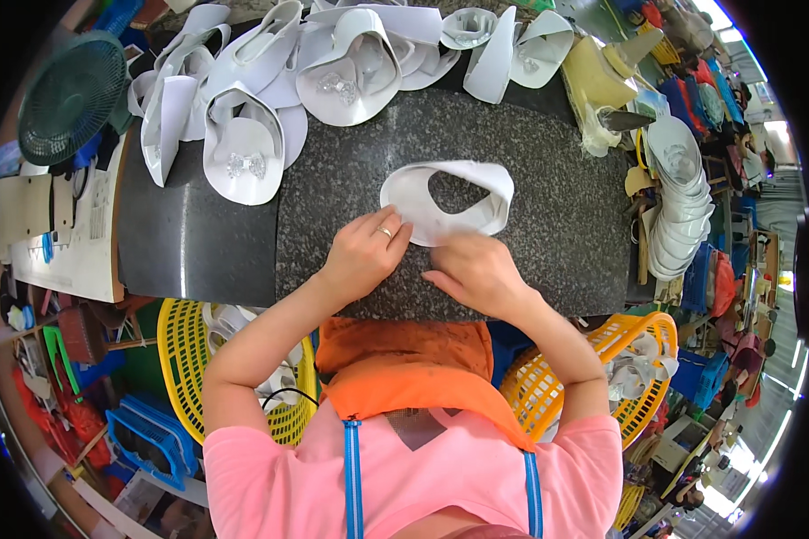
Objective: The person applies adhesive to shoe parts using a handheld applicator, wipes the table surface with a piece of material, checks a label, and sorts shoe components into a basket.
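Observation:
A white shoe upper [407, 204] with an oval opening lies on the dark speckled stone worktop [351, 166] in front of me. My left hand [367, 251], with a ring on one finger, is closed on the near left edge of the upper. At its near edge, to the right, is my right hand [478, 271]. The right fingers are bent and smeared by motion, so their hold cannot be made out; the thumb stands apart, pointing left.
White shoe uppers, some with glittery bows [247, 165], line the worktop's far side. A yellowish shoe last [600, 76] stands far right, beside a stack of white uppers [679, 211]. Yellow baskets [173, 346] flank my lap. A green fan [72, 99] stands far left.

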Tool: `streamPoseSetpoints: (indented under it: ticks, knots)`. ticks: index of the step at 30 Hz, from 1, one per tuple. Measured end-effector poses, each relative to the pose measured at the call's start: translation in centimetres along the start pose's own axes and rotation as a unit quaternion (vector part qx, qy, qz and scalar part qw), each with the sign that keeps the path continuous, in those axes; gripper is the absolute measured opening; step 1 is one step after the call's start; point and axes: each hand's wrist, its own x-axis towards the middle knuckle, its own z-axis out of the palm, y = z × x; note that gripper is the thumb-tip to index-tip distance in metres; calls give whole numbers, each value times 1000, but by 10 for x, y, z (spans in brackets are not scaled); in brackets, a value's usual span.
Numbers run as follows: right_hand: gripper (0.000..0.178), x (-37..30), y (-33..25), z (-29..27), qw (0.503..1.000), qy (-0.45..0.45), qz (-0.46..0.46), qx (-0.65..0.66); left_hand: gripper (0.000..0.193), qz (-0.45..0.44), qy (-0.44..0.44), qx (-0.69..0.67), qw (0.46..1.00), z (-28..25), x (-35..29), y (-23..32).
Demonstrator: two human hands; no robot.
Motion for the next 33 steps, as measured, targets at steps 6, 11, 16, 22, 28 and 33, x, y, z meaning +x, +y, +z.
streamPoseSetpoints:
  ticks: [6,11,16,22,28,33]
  knots:
    - [17,28,8,10,981,42,150,113,21,-3,-7,-10,1000,-3,5,0]
    - [23,48,15,16,862,17,334,380,20,-43,6,-55,998,3,5,1]
    - [23,51,20,2,749,38,393,532,21,-150,-29,-140,978,-4,21,12]
    - [22,17,140,-127,768,577,277,17,21,-12,-21,-5,1000,-3,3,3]
    - [46,-38,240,-182,793,330,510,53,21,4,-23,-3,1000,-3,5,4]
    - [18,-54,233,-164,878,276,274,-280,22,-1,13,-19,1000,0,10,5]
